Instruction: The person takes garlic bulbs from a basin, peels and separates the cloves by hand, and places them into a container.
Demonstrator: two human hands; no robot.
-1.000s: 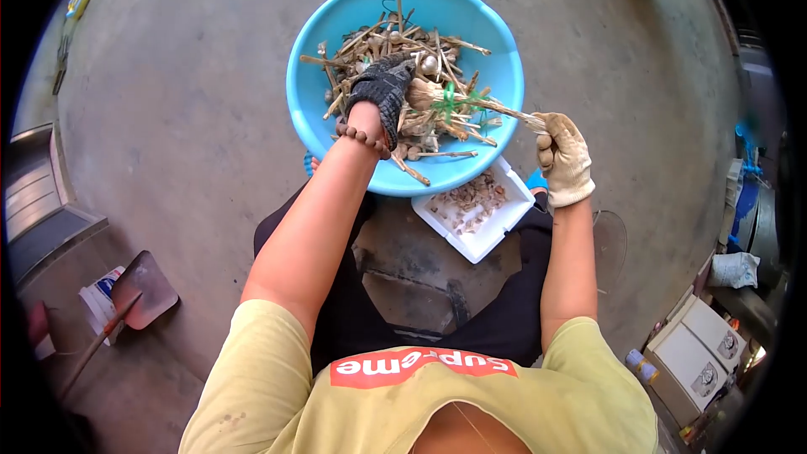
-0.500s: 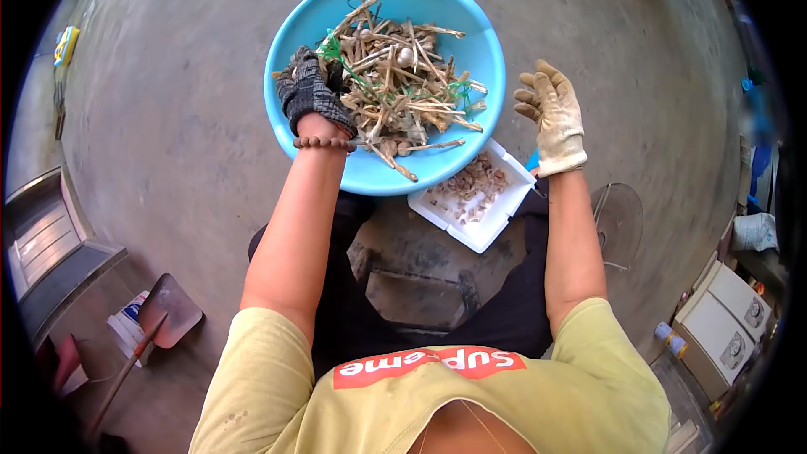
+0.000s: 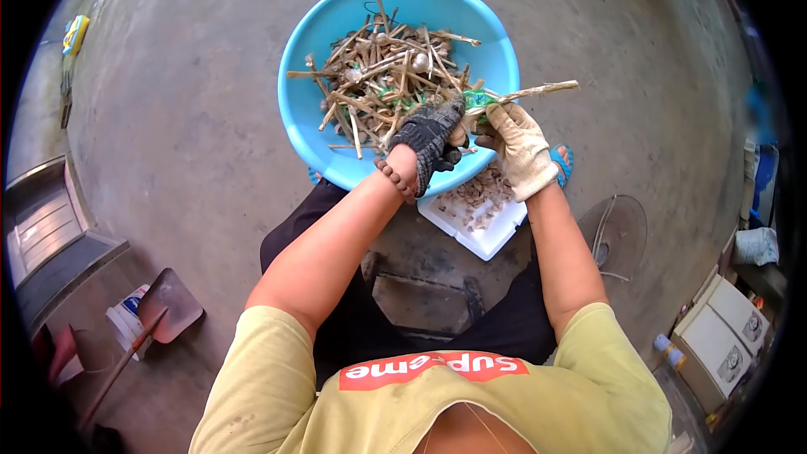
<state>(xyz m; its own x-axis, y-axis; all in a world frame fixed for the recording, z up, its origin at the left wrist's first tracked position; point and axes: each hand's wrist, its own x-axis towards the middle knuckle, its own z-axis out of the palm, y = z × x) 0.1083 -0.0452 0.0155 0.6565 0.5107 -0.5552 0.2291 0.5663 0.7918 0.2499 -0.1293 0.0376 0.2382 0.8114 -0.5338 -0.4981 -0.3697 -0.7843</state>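
Observation:
A light-blue basin [image 3: 316, 34] holds a heap of dried garlic [image 3: 420, 62] with long stalks and bits of green string. Over its right rim, my left hand [image 3: 424, 139], in a dark grey knit glove, grips the near end of a garlic bunch. My right hand [image 3: 519, 151], in a cream glove, pinches the same bunch where green string [image 3: 477, 101] wraps the stalks. One garlic stalk [image 3: 548, 90] sticks out to the right past the rim. The bulb end is mostly hidden by my fingers. Below the basin, a white tray [image 3: 483, 242] holds small brownish pieces [image 3: 479, 202].
A blue sandal [image 3: 563, 166] shows beside my right hand. A round wire-like disc [image 3: 614, 235] lies on the floor at right. A shovel [image 3: 172, 311] and white bucket [image 3: 126, 324] stand at lower left. A box [image 3: 719, 328] sits at lower right.
My left hand has moved right from the basin's left side, bringing a garlic bunch. My right hand has gone from open and apart to pinching the bunch. The basin appears slightly further right.

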